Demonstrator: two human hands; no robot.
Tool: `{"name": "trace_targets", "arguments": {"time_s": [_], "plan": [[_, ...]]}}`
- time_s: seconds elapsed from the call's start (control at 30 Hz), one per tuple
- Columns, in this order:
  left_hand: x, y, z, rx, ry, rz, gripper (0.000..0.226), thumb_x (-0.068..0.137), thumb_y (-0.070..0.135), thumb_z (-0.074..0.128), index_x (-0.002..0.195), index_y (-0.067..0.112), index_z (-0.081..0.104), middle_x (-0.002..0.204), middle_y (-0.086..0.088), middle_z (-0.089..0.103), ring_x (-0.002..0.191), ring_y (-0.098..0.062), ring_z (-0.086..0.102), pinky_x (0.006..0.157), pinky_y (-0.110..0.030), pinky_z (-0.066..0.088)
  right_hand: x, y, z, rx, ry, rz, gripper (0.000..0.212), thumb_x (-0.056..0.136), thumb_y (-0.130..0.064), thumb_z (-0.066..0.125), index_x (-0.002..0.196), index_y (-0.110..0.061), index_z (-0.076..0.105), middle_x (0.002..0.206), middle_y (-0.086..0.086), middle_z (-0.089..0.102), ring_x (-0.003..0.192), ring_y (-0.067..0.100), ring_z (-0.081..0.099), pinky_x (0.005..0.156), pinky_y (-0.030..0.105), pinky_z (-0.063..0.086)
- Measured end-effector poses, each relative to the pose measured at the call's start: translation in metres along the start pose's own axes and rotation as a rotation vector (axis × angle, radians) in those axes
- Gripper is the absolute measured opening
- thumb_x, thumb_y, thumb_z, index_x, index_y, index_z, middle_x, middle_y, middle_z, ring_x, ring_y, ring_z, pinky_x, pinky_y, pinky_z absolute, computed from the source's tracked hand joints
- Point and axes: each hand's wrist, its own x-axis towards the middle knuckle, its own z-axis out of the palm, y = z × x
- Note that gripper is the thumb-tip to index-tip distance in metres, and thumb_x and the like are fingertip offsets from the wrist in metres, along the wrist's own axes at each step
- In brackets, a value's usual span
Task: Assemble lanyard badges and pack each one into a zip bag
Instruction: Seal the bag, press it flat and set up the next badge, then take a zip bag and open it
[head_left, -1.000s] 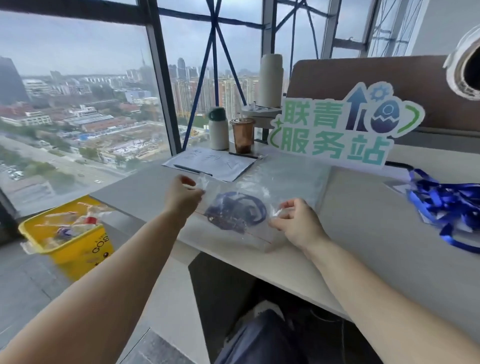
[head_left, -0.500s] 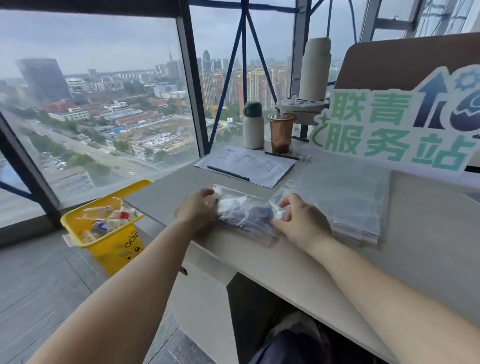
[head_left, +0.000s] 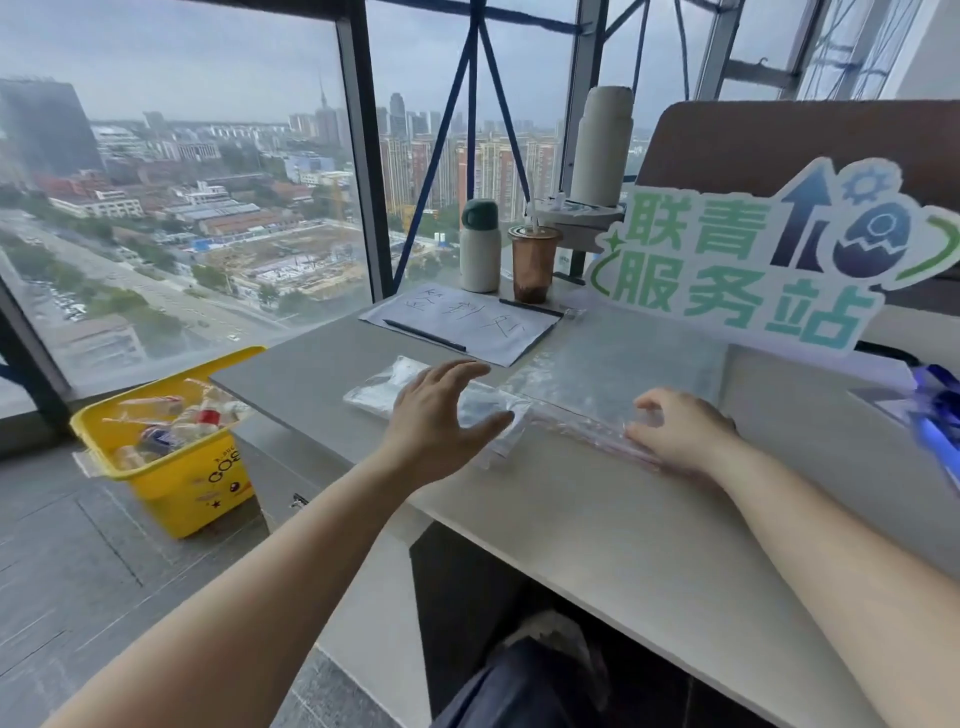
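Both hands have left the packed zip bag (head_left: 374, 397), now lying flat on the worktop (head_left: 571, 499) under the spread, empty left hand (head_left: 436, 415), while the right hand (head_left: 680, 434) pinches the stack of empty zip bags (head_left: 613, 364) at its near edge, where it is probably best to peel off only one.

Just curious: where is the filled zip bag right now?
Head view: the filled zip bag lies left of centre on the table, partly behind the left hand, beside the stack of empty bags.

Grey table (head_left: 571, 519), filled zip bag (head_left: 374, 395), stack of empty bags (head_left: 613, 364), paper sheet (head_left: 467, 325), bottle (head_left: 479, 249), cup (head_left: 534, 265)
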Motion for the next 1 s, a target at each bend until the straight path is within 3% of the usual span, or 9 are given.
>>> {"name": "trace_targets", "arguments": {"time_s": [0.2, 0.4, 0.77, 1.0], "plan": [[-0.004, 0.034, 0.019, 0.010, -0.064, 0.068, 0.053, 0.086, 0.048, 0.060, 0.133, 0.031, 0.045, 0.138, 0.008, 0.048, 0.130, -0.013, 0.038, 0.108, -0.029, 0.025, 0.000, -0.003, 0.001, 0.036, 0.155, -0.022, 0.012, 0.085, -0.028, 0.057, 0.094, -0.026, 0.065, 0.111, -0.002, 0.067, 0.106, 0.024, 0.057, 0.090, 0.032, 0.038], [0.004, 0.072, 0.030, -0.013, -0.078, 0.141, 0.058, 0.083, 0.045, 0.064, 0.135, 0.032, 0.043, 0.139, 0.008, 0.046, 0.130, -0.014, 0.037, 0.109, -0.032, 0.029, -0.016, 0.023, -0.022, 0.071, 0.350, -0.116, 0.015, 0.088, -0.025, 0.056, 0.093, -0.025, 0.070, 0.114, -0.003, 0.065, 0.110, 0.024, 0.055, 0.089, 0.032, 0.037], [0.017, 0.202, 0.129, 0.066, -0.209, 0.548, 0.047, 0.079, 0.056, 0.063, 0.121, 0.037, 0.056, 0.131, 0.013, 0.048, 0.124, -0.014, 0.038, 0.101, -0.029, 0.026, -0.093, 0.162, -0.068, 0.105, 0.504, -0.015, 0.009, 0.084, -0.020, 0.067, 0.089, -0.020, 0.074, 0.111, -0.005, 0.065, 0.110, 0.022, 0.052, 0.093, 0.034, 0.038], [0.019, 0.251, 0.184, 0.044, -0.354, 0.529, 0.043, 0.084, 0.047, 0.061, 0.125, 0.037, 0.053, 0.135, 0.013, 0.048, 0.124, -0.015, 0.045, 0.101, -0.031, 0.030, -0.111, 0.216, -0.065, 0.157, 0.623, 0.068, 0.007, 0.081, -0.018, 0.070, 0.086, -0.020, 0.075, 0.109, -0.002, 0.065, 0.103, 0.021, 0.055, 0.090, 0.036, 0.045]]}}
